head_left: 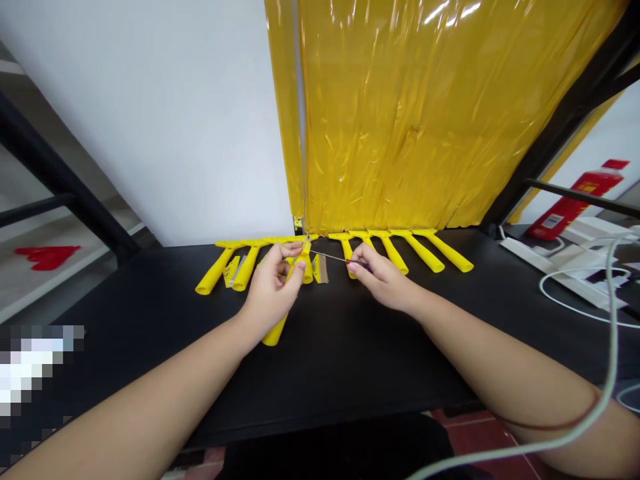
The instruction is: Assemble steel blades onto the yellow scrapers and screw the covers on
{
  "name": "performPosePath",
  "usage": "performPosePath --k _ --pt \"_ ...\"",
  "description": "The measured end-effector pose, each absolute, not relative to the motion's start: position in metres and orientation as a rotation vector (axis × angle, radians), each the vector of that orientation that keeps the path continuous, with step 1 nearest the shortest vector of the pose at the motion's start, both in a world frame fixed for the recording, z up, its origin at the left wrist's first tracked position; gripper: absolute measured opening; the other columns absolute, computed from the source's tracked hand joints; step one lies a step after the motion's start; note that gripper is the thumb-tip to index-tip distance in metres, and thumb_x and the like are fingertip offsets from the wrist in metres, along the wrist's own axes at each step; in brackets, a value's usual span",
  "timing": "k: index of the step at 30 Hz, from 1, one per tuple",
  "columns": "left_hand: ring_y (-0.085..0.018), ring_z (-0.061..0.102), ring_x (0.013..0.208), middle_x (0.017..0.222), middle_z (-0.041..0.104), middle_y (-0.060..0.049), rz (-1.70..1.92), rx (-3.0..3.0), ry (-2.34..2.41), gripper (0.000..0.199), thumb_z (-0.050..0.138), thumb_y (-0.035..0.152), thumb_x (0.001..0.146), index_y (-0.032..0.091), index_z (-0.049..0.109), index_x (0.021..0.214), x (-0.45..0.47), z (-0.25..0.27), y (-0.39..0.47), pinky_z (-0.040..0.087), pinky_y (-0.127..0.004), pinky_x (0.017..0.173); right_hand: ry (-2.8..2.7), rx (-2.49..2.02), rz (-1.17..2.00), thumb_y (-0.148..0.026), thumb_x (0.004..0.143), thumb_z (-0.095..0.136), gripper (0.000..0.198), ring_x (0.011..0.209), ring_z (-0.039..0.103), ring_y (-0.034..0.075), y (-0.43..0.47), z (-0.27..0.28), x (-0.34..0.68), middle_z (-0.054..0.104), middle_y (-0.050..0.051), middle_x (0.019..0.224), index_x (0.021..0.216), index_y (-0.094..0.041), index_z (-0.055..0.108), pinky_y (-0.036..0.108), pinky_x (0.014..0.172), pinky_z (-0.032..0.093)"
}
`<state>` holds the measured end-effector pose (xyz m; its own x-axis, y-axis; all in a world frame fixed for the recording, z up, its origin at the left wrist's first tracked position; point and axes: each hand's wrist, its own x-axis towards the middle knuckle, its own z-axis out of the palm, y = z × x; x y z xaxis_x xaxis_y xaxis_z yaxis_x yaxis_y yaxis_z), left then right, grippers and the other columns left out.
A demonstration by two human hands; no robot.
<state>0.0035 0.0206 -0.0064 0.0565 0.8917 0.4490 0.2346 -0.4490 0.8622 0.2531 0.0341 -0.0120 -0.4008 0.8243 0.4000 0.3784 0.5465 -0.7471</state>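
Note:
My left hand (274, 283) is closed round a yellow T-shaped handle (275, 331), whose round tube end points down toward me. In my right hand (381, 275) is a thin screwdriver (330, 257) with a dark and red grip. Its metal shaft points left, and the tip is close to the head of the held handle; whether it touches cannot be made out. Behind my hands, more yellow T-shaped handles (425, 253) lie in a row along the back of the black table (320, 380). Small yellow pieces (231, 272) lie among them.
A white panel (190, 120) and a yellow plastic sheet (415, 127) stand behind the row. On the right are a red bottle (575, 203), a white power strip (560, 267) and a looping pale cable (611, 320). Black frame bars (75, 187) rise at both sides.

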Motion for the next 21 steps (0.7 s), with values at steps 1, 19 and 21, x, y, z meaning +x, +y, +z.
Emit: performPosePath --k 1,19,21 --pt "-0.012 0.067 0.080 0.141 0.061 -0.012 1.422 1.765 1.131 0.017 0.067 0.031 0.092 0.022 0.057 0.103 0.004 -0.006 0.020 0.050 -0.019 0.055 -2.011 -0.965 0.684 -0.039 0.105 0.051 0.018 0.074 0.049 0.016 0.036 -0.012 0.254 0.053 -0.001 0.083 0.097 -0.024 0.048 0.031 0.070 0.041" --pt "-0.010 0.060 0.065 0.139 0.065 -0.006 1.435 1.985 1.139 0.014 0.064 0.027 0.096 0.026 0.061 0.110 0.001 -0.010 0.017 0.047 -0.026 0.052 -1.959 -0.862 0.793 -0.036 0.099 0.063 0.016 0.076 0.057 0.015 0.049 -0.023 0.261 0.062 0.002 0.089 0.101 -0.021 0.060 0.029 0.070 0.046" --pt "-0.009 0.059 0.065 0.139 0.065 -0.006 1.443 1.988 1.137 0.014 0.063 0.027 0.096 0.026 0.062 0.110 0.001 -0.010 0.018 0.047 -0.025 0.052 -1.905 -0.858 0.798 -0.036 0.097 0.065 0.017 0.074 0.057 0.014 0.048 -0.020 0.260 0.063 0.002 0.087 0.098 -0.020 0.062 0.028 0.069 0.046"
